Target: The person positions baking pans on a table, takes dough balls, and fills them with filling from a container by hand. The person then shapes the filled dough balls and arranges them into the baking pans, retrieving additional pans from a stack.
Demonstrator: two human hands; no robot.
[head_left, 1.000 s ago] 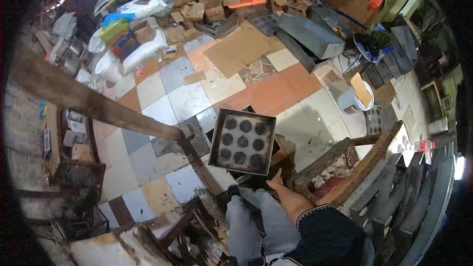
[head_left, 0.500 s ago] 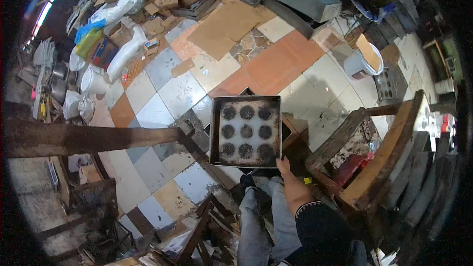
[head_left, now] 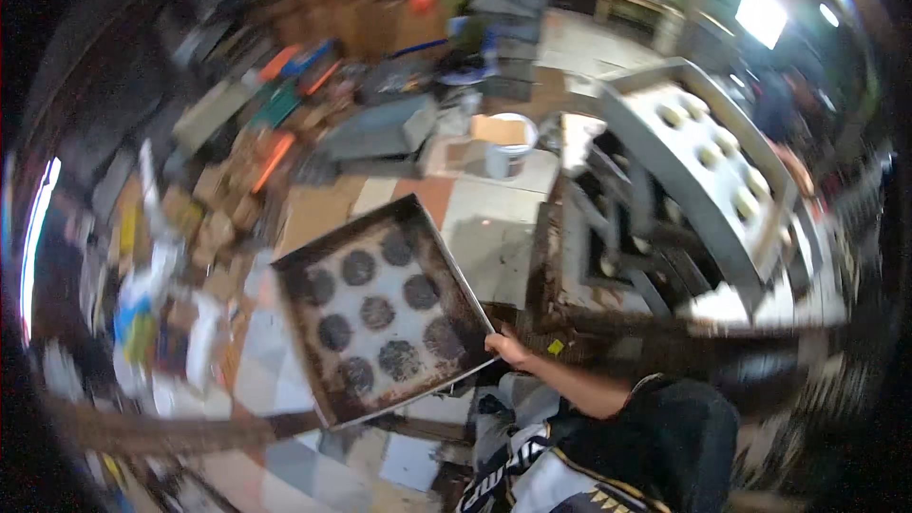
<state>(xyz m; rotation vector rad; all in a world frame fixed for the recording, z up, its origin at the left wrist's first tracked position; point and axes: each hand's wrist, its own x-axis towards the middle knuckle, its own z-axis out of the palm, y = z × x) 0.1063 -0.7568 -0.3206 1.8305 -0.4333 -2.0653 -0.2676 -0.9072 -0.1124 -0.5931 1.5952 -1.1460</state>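
Observation:
My right hand (head_left: 506, 349) grips the near right corner of a square metal baking tray (head_left: 378, 313). Dark round marks in rows cover the worn, pale bottom, and the inner walls are stained brown. No food lies in it. The tray hangs over the floor, turned at an angle to me. My left hand does not show. On the right, a deep grey baking tray (head_left: 708, 161) holds several pale round dough pieces (head_left: 710, 154). At its far right side a blurred hand (head_left: 793, 169) appears, seemingly another person's.
More grey trays (head_left: 627, 218) with dough pieces sit under the tray on the right, on a worn table (head_left: 608, 309). A white bucket (head_left: 508, 157) with cardboard on top stands ahead. Cardboard boxes (head_left: 223, 199) and bags pile up left. A wooden beam (head_left: 180, 432) crosses at lower left.
My view has swung right, bringing the dough-filled trays into sight. The held tray has turned from square-on to slanted, with my right hand still on its corner.

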